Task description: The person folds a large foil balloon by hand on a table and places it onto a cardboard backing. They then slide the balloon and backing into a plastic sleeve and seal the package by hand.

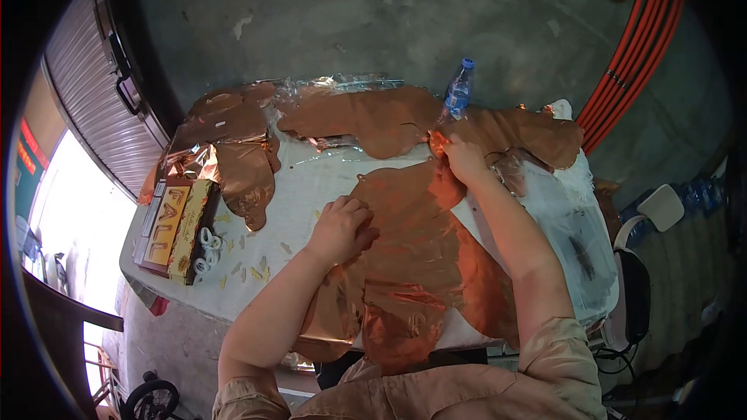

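A flat, uninflated copper-coloured foil balloon (405, 218) with a curvy outline lies across the front of the table, its lower end hanging towards my lap. At its upper right, my right hand (464, 162) pinches a bright, crumpled bit of the foil. My left hand (342, 227) rests on the left edge with its fingers curled in; whatever they grip is hidden beneath them. Another flat copper foil piece (366, 117) lies behind, and more foil (245, 175) is heaped at the left.
A blue-capped water bottle (459, 89) stands at the back. On the left are a box lettered FALL (171, 225), white rings (208, 245) and small scattered tabs (257, 272). Clear plastic (564, 241) covers the table's right. A chair (630, 288) stands beyond it.
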`<state>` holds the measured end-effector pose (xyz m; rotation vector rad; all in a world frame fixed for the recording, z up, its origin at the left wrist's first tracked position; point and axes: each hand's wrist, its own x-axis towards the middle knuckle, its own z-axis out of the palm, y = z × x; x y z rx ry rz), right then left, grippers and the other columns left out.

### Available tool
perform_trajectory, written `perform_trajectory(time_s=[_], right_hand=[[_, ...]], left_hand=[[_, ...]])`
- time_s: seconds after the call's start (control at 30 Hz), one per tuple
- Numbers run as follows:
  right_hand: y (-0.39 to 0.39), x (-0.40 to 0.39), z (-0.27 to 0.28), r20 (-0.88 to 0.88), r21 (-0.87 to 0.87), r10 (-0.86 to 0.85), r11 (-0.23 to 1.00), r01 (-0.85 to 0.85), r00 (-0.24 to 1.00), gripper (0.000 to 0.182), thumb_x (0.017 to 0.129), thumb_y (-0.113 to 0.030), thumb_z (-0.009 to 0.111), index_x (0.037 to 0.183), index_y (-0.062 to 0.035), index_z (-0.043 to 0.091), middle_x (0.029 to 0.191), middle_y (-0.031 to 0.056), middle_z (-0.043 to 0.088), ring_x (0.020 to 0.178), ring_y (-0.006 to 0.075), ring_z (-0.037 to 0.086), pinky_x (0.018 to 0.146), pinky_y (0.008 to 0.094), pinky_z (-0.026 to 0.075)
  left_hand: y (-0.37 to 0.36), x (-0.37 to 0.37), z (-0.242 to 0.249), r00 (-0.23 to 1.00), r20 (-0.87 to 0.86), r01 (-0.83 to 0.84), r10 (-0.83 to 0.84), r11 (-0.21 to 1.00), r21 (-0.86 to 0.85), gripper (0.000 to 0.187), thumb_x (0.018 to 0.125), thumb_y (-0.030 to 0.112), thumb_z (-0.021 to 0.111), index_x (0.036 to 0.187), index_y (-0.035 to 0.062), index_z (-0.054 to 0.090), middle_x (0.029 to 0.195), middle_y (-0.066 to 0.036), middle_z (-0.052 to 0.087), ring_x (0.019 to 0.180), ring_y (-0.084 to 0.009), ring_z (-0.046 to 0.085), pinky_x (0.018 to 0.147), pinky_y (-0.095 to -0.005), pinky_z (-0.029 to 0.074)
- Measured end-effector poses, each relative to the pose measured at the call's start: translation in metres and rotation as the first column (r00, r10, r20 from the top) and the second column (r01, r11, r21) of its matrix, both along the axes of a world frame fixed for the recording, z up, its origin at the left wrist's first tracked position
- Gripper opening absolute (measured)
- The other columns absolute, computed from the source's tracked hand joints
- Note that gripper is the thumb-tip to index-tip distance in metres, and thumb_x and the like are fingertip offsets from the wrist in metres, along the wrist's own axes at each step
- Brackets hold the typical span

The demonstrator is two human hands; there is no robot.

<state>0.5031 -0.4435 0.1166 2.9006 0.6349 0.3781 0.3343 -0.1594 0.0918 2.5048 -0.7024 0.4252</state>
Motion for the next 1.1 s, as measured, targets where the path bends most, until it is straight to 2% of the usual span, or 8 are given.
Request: perform_trajectory(time_s=[0.1,0.33,0.53,0.73,0.8,0.93,1.03,1.1], right_hand=[[0.006,-0.008,0.001,0.011,0.193,-0.048,0.980,0.045,0.999,0.024,0.081,-0.024,0.063,0.083,-0.0014,0.068,0.095,0.0157,0.061,0.082,0.0358,0.064,0.072,0.0459,0.052],[0.006,0.008,-0.014,0.020,0.244,-0.102,0.965,0.094,0.995,0.025,0.081,-0.025,0.064,0.079,0.0000,0.068,0.086,0.0176,0.065,0.081,0.0358,0.064,0.073,0.0461,0.052],[-0.010,0.018,-0.018,0.066,0.548,-0.022,0.836,-0.018,0.998,0.013,0.076,-0.014,0.067,0.074,-0.0009,0.066,0.078,0.0181,0.065,0.072,0.0313,0.065,0.066,0.0430,0.051],[-0.022,0.025,-0.020,-0.065,0.848,0.069,0.529,0.019,0.996,0.024,0.068,-0.010,0.076,0.062,0.0000,0.054,0.060,0.0079,0.060,0.056,0.0162,0.058,0.053,0.0329,0.045],[-0.023,0.028,-0.019,-0.361,0.918,0.096,0.213,0.335,0.928,0.029,0.070,-0.012,0.078,0.062,-0.0059,0.051,0.061,-0.0007,0.057,0.055,0.0090,0.051,0.050,0.0279,0.041],[-0.036,0.040,-0.023,-0.468,0.875,0.156,0.224,0.430,0.870,0.026,0.071,-0.013,0.078,0.065,-0.0029,0.054,0.064,-0.0006,0.058,0.058,0.0080,0.051,0.052,0.0263,0.040],[-0.026,0.032,-0.025,-0.127,0.862,0.088,0.502,0.066,0.988,0.023,0.073,-0.011,0.074,0.087,-0.0007,0.059,0.068,0.0071,0.062,0.060,0.0175,0.059,0.056,0.0332,0.045],[-0.009,0.001,-0.010,0.243,0.555,-0.006,0.821,-0.134,0.970,0.043,0.076,-0.008,0.068,0.115,-0.0028,0.051,0.074,0.0174,0.065,0.068,0.0337,0.064,0.064,0.0444,0.049]], left_hand=[[0.000,0.000,0.001,1.000,-0.005,0.002,-0.002,1.000,0.009,0.029,0.075,0.027,0.073,0.097,0.0096,0.067,0.107,-0.004,0.062,0.104,-0.0260,0.054,0.087,-0.0402,0.043],[-0.001,-0.001,0.002,1.000,0.021,0.003,-0.002,1.000,-0.014,0.024,0.076,0.027,0.071,0.093,0.0097,0.066,0.103,-0.003,0.061,0.100,-0.0252,0.053,0.086,-0.0386,0.042],[0.000,-0.001,0.003,1.000,-0.001,0.001,-0.001,1.000,-0.004,0.027,0.076,0.027,0.071,0.095,0.0096,0.066,0.105,-0.004,0.061,0.103,-0.0260,0.053,0.087,-0.0396,0.042],[0.000,-0.001,0.004,1.000,-0.031,-0.001,0.001,1.000,0.001,0.028,0.076,0.026,0.072,0.097,0.0091,0.066,0.106,-0.005,0.061,0.105,-0.0269,0.053,0.088,-0.0407,0.043],[0.000,-0.001,0.004,0.999,-0.044,-0.004,0.004,1.000,0.005,0.028,0.076,0.026,0.072,0.097,0.0090,0.066,0.106,-0.005,0.061,0.105,-0.0270,0.053,0.088,-0.0407,0.043],[-0.001,-0.001,0.003,0.999,-0.046,-0.005,0.005,1.000,0.000,0.029,0.075,0.026,0.073,0.098,0.0090,0.066,0.107,-0.005,0.061,0.105,-0.0268,0.053,0.088,-0.0406,0.043],[0.000,0.000,0.001,1.000,-0.014,-0.004,0.004,1.000,-0.007,0.027,0.075,0.027,0.072,0.095,0.0095,0.066,0.103,-0.004,0.061,0.103,-0.0257,0.053,0.087,-0.0398,0.042],[-0.001,0.000,-0.001,1.000,0.024,0.000,0.000,1.000,-0.020,0.025,0.076,0.028,0.071,0.093,0.0101,0.066,0.099,-0.002,0.060,0.101,-0.0246,0.053,0.086,-0.0390,0.042]])
